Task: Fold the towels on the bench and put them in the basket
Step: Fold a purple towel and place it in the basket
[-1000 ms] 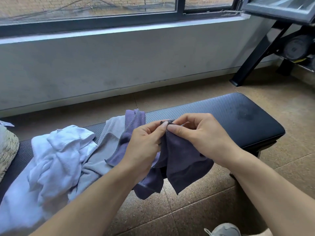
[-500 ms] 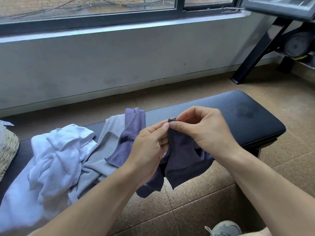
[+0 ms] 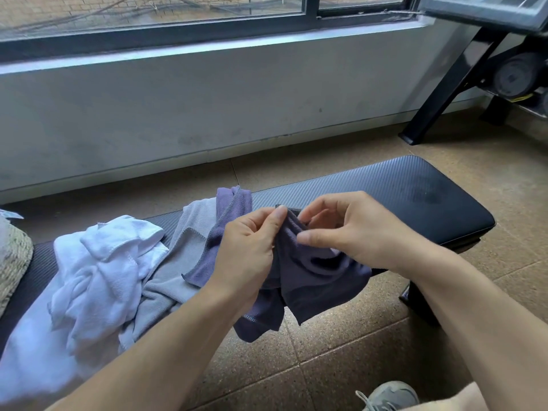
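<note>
A dark purple towel (image 3: 314, 280) hangs between my hands in front of the black padded bench (image 3: 400, 197). My left hand (image 3: 249, 247) pinches its top corner between thumb and fingers. My right hand (image 3: 355, 229) is just to the right of that corner, with its fingers curled round the towel's upper edge and the thumb lying over the cloth. On the bench to the left lie a lighter purple towel (image 3: 228, 209), a grey towel (image 3: 189, 232) and a crumpled white towel (image 3: 103, 271). A woven basket (image 3: 12, 256) shows at the left edge, mostly cut off.
The bench's right half is bare padding. A grey wall under a window runs behind it. A black gym machine frame (image 3: 453, 81) stands at the back right. My shoe (image 3: 388, 396) is on the tiled floor at the bottom.
My hands met at the towel's corner a second ago. My right hand has since let go of the corner and moved a little right along the edge, while my left hand keeps the corner.
</note>
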The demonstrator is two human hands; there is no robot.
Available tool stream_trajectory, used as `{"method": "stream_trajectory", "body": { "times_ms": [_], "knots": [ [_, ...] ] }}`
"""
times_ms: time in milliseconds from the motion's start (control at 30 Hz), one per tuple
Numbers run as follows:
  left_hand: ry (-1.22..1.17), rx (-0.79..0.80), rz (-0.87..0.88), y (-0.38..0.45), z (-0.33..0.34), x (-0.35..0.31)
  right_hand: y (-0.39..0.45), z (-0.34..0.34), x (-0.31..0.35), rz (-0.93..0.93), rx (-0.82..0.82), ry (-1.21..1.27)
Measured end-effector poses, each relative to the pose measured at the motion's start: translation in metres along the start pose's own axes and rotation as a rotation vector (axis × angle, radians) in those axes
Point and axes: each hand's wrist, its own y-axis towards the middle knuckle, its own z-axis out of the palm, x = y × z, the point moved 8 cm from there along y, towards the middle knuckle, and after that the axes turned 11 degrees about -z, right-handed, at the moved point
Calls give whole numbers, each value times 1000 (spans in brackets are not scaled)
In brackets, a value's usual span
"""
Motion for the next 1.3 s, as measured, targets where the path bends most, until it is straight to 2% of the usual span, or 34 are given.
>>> {"method": "stream_trajectory", "body": {
  "times_ms": [100,267,433,533,633,800,967,1033,1200,1300],
  "knots": [
    [118,-131,89,2,-14,-10,-9,6,8,10,171,-7],
    [274,-291,235,-1,-28,-32,-23,15,34,-100,268,6],
    [342,-252,393,-8,-23,-55,-33,29,41,-73,397,217],
    [367,-191,407,-9,-21,-59,-36,30,40,-63,430,334],
    [385,-161,428,-10,-20,-62,-44,31,51,-122,500,300],
    [436,-217,516,-18,-23,-68,-59,34,63,-165,590,335],
    [412,-204,598,-31,-16,-76,-72,41,62,-29,790,621],
    [362,-252,593,-31,-20,-73,-72,42,52,19,796,607],
    [244,-486,503,-15,-51,-64,-70,59,30,100,817,487],
    [195,-551,465,-1,-70,-65,-56,40,18,95,611,232]
  ]
}}
